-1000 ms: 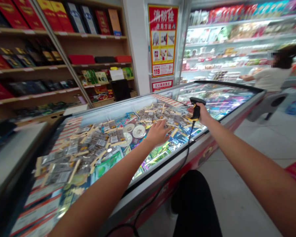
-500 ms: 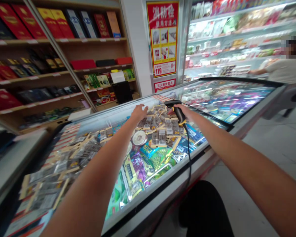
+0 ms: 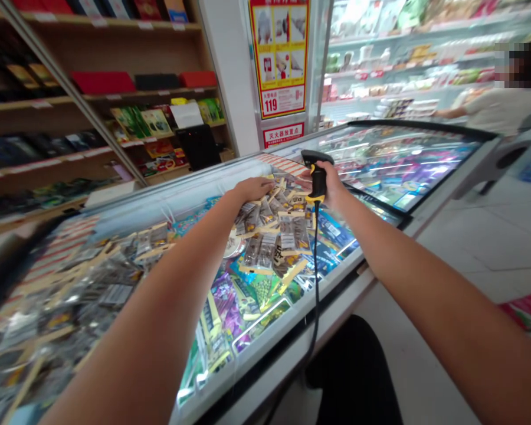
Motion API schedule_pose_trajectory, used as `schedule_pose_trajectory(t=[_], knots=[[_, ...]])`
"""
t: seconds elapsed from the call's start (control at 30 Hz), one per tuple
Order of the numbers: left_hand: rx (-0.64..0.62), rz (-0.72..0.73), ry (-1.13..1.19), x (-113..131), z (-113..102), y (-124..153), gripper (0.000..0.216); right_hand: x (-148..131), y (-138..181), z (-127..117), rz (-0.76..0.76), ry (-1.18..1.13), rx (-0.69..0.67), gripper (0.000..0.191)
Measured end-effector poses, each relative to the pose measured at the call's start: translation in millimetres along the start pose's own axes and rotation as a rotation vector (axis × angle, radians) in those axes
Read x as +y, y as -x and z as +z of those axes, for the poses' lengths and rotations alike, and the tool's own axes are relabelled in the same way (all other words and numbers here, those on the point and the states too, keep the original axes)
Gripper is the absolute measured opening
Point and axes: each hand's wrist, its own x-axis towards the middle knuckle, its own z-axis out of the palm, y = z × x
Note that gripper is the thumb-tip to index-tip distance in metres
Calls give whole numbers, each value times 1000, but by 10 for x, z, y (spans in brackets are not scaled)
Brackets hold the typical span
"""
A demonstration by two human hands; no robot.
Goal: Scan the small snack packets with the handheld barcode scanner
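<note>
My right hand (image 3: 331, 182) is wrapped round the grip of a black and yellow barcode scanner (image 3: 317, 177), held upright above the freezer glass with its cable hanging down. My left hand (image 3: 255, 189) rests at the far side of a pile of small clear snack packets (image 3: 294, 230). Its fingers are curled down and drawn together on a packet there, their tips partly hidden. A second, larger heap of the same kind of packets (image 3: 110, 289) lies under and left of my left forearm.
Beneath the packets is a chest freezer with a white frame (image 3: 265, 354), frozen goods showing through its glass. Shelves of boxes (image 3: 101, 82) stand at the back left, a red poster (image 3: 281, 59) behind. A person in a white top (image 3: 500, 109) is by the lit shelves at right.
My left hand has come down from a spread reach onto the pile, and its fingers have closed. My right hand has raised the scanner and turned it more upright. The view has tilted down.
</note>
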Motion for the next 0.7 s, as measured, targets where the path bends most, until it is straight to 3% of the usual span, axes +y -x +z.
schedule_pose_trajectory(t=[0.17,0.37,0.7], knots=[[48,-31,-62,98,6,389,62,-46,-85,-115,16,-125,-39,30],[78,-56,-147,247,16,815,60,-128,44,-233,31,-255,-96,22],[130,-165,-146,513,68,1233,61,-121,242,-271,-52,-312,-4,26]])
